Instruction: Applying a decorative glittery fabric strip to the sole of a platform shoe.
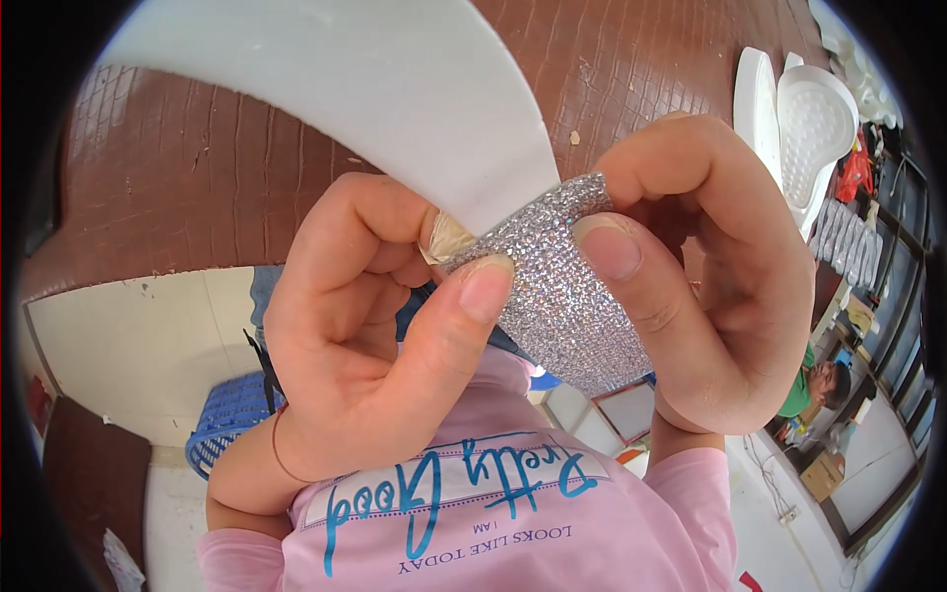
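Clamping the glitter sheet (564,291) at centre, the left hand (330,326) grips at 9 o'clock, the right hand (745,306) at 1 o'clock. The white strip (395,89) extends from the glitter sheet toward 11 o'clock, over the tabletop (222,187).

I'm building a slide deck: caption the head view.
Left hand and right hand pinch a silver glittery strip at the end of a curved white sheet.

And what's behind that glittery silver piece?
A curved white strip shows beyond the upper edge of the glittery silver piece, between left hand and right hand. Whether it continues behind is covered, as is the piece's back.
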`<state>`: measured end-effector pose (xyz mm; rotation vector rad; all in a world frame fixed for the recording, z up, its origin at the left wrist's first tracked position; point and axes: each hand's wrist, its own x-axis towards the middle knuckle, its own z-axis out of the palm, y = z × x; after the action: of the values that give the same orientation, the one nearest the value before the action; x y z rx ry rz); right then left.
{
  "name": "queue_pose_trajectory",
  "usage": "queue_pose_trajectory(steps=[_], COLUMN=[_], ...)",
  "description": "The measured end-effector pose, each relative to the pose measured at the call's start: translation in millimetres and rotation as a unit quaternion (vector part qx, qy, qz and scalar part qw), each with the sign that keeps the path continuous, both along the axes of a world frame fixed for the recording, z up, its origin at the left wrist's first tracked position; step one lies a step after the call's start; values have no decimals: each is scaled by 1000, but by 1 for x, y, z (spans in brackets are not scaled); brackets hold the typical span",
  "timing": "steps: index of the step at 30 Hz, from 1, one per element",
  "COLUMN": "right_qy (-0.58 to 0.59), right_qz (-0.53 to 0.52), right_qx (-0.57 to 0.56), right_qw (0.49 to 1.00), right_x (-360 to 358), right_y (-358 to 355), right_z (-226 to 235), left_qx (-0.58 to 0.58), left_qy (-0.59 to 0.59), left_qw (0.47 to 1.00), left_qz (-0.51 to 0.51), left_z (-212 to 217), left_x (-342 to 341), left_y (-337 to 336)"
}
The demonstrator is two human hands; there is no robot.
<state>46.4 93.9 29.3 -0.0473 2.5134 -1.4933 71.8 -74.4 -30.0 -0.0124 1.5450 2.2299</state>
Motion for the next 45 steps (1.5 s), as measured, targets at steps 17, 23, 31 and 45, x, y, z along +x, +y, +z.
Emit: queue_pose_trajectory(steps=[17,23,31,45], right_qy=[-33,-93,-155,-172], right_qz=[6,-48,-49,-98], right_qx=[-42,-94,-145,-185], right_qw=[999,990,976,963], right_x=[1,0,-6,-4], right_y=[3,1,5,8], right_z=[0,4,2,8], left_qx=[76,60,15,170], left_qy=[-24,34,65,36], left_qw=[997,997,998,985], left_qz=[-8,-20,-21,-10], left_z=[-7,-9,-8,-16], left_x=[0,-1,0,3], left_y=[0,1,1,7])
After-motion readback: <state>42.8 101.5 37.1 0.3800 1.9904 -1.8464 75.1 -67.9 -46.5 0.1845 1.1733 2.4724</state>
